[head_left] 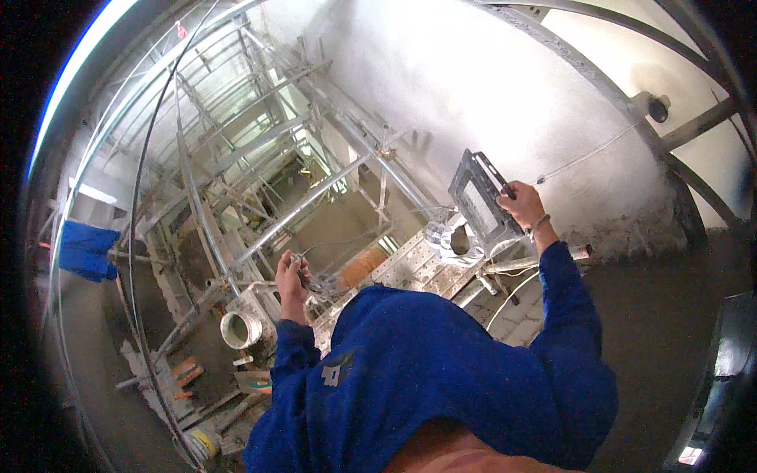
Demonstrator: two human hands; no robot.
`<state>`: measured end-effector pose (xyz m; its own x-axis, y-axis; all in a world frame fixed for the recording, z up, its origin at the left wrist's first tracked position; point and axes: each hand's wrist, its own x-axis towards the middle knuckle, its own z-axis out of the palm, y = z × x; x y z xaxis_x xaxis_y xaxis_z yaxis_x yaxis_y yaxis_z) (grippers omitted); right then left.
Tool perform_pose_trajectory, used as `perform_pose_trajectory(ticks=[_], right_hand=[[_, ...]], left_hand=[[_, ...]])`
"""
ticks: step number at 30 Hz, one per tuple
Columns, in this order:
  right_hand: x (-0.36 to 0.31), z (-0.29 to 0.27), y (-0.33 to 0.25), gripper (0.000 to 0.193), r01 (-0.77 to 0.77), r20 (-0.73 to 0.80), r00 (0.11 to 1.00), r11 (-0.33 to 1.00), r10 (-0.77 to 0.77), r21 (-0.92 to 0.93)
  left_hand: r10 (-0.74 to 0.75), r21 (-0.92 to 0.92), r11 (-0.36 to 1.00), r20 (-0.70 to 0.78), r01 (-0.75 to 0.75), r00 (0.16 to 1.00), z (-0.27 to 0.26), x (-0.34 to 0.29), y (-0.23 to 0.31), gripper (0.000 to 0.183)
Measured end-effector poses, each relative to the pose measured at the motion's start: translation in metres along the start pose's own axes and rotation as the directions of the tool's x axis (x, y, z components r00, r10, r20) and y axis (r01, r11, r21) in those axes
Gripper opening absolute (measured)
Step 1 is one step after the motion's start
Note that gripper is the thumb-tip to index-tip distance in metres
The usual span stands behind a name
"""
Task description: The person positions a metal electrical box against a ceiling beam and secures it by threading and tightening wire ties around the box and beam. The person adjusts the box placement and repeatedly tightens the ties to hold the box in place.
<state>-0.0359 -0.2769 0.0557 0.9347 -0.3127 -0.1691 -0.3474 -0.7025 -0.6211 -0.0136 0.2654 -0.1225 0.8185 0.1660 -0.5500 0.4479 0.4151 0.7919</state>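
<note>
My right hand [522, 206] is closed on the edge of a black-framed floodlight [479, 201] with a pale rectangular panel, tilted in front of the white wall. My left hand [292, 276] is raised over the scaffold, its fingers curled round something small and dark that I cannot make out. Thin grey cable [322, 285] lies in loops beside that hand; whether it runs into the grip is unclear. Below the floodlight, a crumpled white bag [464, 243] rests on the perforated metal plank [414, 264].
Scaffold tubes [303, 206] cross ahead over a deep drop. A white bucket [240, 329] stands left of the plank. Blue cloth [88, 251] hangs at far left. A white cord [587, 154] hangs along the wall [473, 79]. A tube end [579, 252] juts out under my right forearm.
</note>
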Motion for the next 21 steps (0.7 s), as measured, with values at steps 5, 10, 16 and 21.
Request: perform_pose_trajectory(ticks=[5,10,16,21], right_hand=[[-0.012,0.008,0.012,0.033,0.066,-0.132,0.988,0.99,-0.082,-0.121],[-0.025,0.014,0.017,0.038,-0.083,-0.056,0.995,0.992,0.078,-0.097],[-0.043,0.017,0.022,0.038,-0.115,-0.058,0.992,0.984,0.108,-0.133],[-0.048,0.027,0.023,0.038,0.104,-0.083,0.989,0.975,-0.122,-0.196]], left_hand=[[-0.04,-0.068,0.997,0.114,0.048,0.993,0.023,0.015,0.013,0.05],[-0.05,0.071,0.997,0.151,0.04,0.987,0.038,0.02,0.018,0.049],[-0.064,0.041,0.998,0.322,0.054,0.945,0.058,0.021,0.018,0.037],[-0.129,0.038,0.991,0.484,0.127,0.865,0.088,0.021,0.027,0.029]])
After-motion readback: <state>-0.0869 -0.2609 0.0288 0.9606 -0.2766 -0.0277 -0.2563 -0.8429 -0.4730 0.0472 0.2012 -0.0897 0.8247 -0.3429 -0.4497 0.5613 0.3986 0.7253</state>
